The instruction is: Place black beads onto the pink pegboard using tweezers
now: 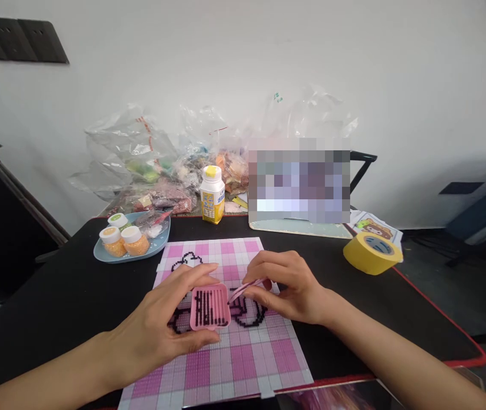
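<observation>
My left hand [170,310] grips a small pink ridged bead tray [221,302] between thumb and fingers, over the pegboard. Black beads [204,307] lie in the tray's grooves, mostly toward its left side. In my right hand [283,285] is a pair of pink tweezers [243,289], pinched, with the tips pointing down-left close to the tray's right edge. Whether the tips hold a bead is too small to tell. Beneath both hands lies a pink-and-white checked pegboard [251,353], bearing black bead outlines [249,323] partly hidden by the tray and my hands.
At the left, a blue plate [102,255] carries several small bead jars [135,241]. A white-and-yellow bottle [212,196] stands behind the pegboard, before plastic bags [149,165]. A blurred screen [298,185] stands behind, with yellow tape [371,253] and a printed paper [375,225] rightward.
</observation>
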{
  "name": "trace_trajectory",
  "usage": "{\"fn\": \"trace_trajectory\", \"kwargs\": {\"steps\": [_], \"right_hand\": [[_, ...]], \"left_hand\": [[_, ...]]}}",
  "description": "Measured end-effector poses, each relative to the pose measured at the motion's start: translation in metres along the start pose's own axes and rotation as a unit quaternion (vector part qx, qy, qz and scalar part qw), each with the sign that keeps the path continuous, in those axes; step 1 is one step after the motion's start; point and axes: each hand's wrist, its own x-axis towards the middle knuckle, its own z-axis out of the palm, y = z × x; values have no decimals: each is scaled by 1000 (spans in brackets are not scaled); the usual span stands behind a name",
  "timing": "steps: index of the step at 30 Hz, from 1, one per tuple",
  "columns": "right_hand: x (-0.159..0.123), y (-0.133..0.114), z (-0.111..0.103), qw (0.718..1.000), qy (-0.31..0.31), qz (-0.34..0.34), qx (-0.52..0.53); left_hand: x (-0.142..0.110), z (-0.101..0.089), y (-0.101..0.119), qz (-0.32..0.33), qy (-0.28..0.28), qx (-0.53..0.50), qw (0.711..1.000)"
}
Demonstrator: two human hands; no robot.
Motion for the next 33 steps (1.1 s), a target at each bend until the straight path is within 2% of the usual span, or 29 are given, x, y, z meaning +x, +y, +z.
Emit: {"fn": "trace_trajectory", "kwargs": {"steps": [5, 9, 15, 22, 33], "right_hand": [[-2, 6, -18, 999, 4, 46, -21], [-6, 12, -27, 994, -47, 97, -12], [-7, 14, -28, 984, -103, 146, -16], [-6, 16, -31, 975, -161, 155, -2], [-7, 23, -35, 972, -166, 169, 3]], "left_hand": [[2, -2, -2, -4, 22, 15, 1000], [3, -2, -4, -9, 28, 27, 999], [2, -2, -7, -21, 34, 38, 998], [2, -2, -9, -22, 44, 31, 998], [1, -1, -5, -20, 65, 38, 997]]}}
